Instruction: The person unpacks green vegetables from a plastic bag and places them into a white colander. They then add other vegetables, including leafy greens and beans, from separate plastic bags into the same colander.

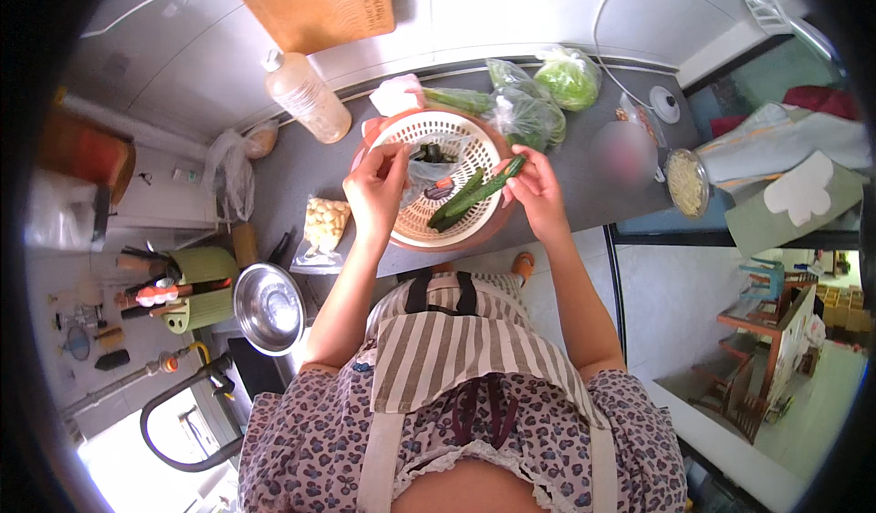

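A white slotted plastic colander [438,241] sits inside a reddish-orange basin [487,237] on the grey counter in front of me. Over the colander's left side, my left hand [378,188] pinches a clear plastic bag [438,169] with dark green pieces [429,152] in it. Across from it, my right hand [537,191] has its fingers on the upper end of a slim green cucumber [479,195], which slants down into the colander. A second cucumber [464,191] lies alongside. Between the bag and the cucumbers shows a small dark and orange item [440,188], too unclear to name.
Bagged green vegetables [527,113] and a bagged lettuce [568,82] lie behind the basin. A large bottle [308,96] and a bag of peeled garlic cloves [325,222] stand left. A steel bowl [269,308] is nearer; a tub of pale shreds [686,183] sits right.
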Demonstrator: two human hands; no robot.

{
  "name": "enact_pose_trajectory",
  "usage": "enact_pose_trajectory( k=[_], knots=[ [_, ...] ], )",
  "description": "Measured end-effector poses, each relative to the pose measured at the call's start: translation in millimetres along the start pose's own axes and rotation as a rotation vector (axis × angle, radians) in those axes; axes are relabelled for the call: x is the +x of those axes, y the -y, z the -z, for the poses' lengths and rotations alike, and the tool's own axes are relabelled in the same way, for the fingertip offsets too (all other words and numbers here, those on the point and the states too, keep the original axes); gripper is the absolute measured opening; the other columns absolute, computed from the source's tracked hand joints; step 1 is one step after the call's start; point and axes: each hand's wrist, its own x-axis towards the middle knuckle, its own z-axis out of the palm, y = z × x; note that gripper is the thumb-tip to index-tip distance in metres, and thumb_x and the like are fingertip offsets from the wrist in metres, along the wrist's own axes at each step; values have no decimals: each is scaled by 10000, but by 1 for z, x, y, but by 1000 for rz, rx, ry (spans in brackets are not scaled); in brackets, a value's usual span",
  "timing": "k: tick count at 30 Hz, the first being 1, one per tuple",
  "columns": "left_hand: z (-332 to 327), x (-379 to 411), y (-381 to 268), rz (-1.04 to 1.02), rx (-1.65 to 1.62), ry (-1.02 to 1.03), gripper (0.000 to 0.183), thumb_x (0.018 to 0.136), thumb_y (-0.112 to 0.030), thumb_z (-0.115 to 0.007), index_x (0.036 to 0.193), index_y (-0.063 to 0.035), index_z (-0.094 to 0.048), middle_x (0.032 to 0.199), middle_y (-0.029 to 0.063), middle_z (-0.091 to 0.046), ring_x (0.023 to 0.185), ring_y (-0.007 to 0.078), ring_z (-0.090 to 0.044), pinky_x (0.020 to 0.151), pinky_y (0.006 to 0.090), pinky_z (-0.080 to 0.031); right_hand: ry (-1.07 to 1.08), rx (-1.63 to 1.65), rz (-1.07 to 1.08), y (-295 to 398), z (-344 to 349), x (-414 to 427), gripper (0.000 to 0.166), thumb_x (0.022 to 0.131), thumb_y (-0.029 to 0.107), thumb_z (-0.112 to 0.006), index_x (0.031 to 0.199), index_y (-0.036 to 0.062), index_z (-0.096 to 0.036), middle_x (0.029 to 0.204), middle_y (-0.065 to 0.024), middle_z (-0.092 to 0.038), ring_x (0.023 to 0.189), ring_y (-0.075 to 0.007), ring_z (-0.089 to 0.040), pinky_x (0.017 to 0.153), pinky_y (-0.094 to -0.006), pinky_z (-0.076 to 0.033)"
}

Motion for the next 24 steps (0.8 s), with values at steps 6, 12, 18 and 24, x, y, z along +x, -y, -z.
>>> enact_pose_trajectory(
  k=[6,12,18,24],
  knots=[
    [-1,-12,10,-252,193,46,80,847,-98,-684,907,-45,-688,644,86,-631,527,96,-584,496,254,-454,-26,171,93,26,2,-13,389,878,-3,-512,1252,55,-427,1041,-151,-608,761,-148,-528,699,-285,-465],
    [3,-14,21,-142,222,27,97,910,-97,-604,956,-16,-579,823,123,-660,581,160,-649,518,298,-495,-20,151,150,26,6,-10,457,846,-5,-415,1297,73,-405,902,-94,-555,722,-141,-489,680,-288,-452],
    [-9,13,44,195,-482,-160,133,960,-136,-544,976,-11,-502,931,93,-620,719,166,-640,620,295,-537,-100,292,-19,27,-5,-6,391,900,11,-432,1286,74,-432,812,-46,-464,666,-133,-456,632,-269,-437],
    [-11,30,56,461,-804,-317,131,954,-151,-563,913,-75,-464,698,-5,-494,550,75,-446,498,219,-394,-119,-306,-68,6,-19,13,273,958,96,-509,1228,54,-525,752,14,-471,567,-61,-403,482,-203,-340]
  ],
)
